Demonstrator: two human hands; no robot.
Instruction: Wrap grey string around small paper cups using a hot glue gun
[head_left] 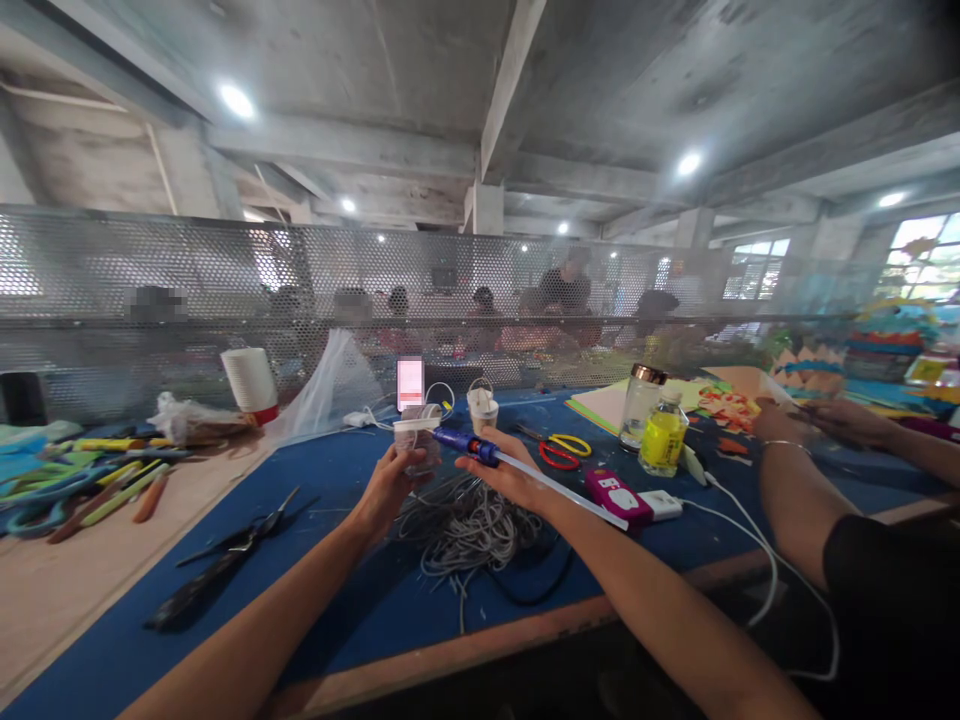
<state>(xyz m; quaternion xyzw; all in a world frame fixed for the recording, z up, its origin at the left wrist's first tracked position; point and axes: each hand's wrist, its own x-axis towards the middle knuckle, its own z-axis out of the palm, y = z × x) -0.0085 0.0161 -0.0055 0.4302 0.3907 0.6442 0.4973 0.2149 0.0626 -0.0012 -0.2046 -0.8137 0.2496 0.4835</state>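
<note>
My left hand (385, 492) grips a small cup (417, 440) with a white rim, its side wrapped in grey cord. In my right hand (514, 475) is a blue glue gun (465, 444), its nose pointing at the cup's rim. A long translucent glue stick (566, 491) sticks out of its rear end. Beneath both hands lies a tangled heap of grey cord (484, 530). Just beyond stands a small white cup with a looped handle (482, 410). A lit phone (410, 384) is propped upright behind the wrapped cup.
Pliers (251, 535) and a black-handled tool (202, 590) lie left. Scissors (559, 452), a glass jar (637, 405), a yellow bottle (664, 435) and a magenta power bank (616, 498) with a white cable are right. A co-worker's arms (791, 480) reach in. Stacked cups (247, 383) stand far left.
</note>
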